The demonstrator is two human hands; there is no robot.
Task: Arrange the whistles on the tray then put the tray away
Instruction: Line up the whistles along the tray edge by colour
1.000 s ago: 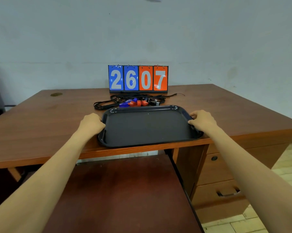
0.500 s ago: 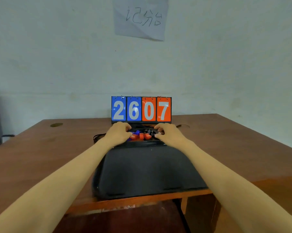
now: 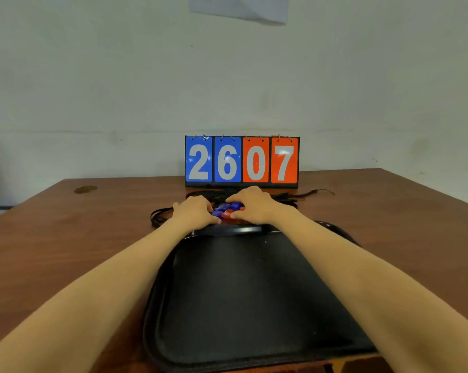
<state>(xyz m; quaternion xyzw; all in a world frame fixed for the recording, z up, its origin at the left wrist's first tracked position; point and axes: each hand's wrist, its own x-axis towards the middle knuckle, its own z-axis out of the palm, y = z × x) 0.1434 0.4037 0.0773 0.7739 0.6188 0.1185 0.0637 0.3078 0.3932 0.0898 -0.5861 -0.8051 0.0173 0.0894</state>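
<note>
The tray (image 3: 254, 305) lies on the bench (image 3: 66, 238), close to the near edge, in the middle. Just behind the tray's far rim sits a little pile of whistles (image 3: 227, 210) on the bench. The left hand (image 3: 193, 212) is on the left side of the pile and the right hand (image 3: 254, 207) is on the right side, both touching it. Cords (image 3: 160, 218) spread out from the pile to the left and right. Behind the pile a number board (image 3: 242, 160) stands upright, near the wall (image 3: 93, 90). A paper (image 3: 241, 8) hangs on the wall above the board
</note>
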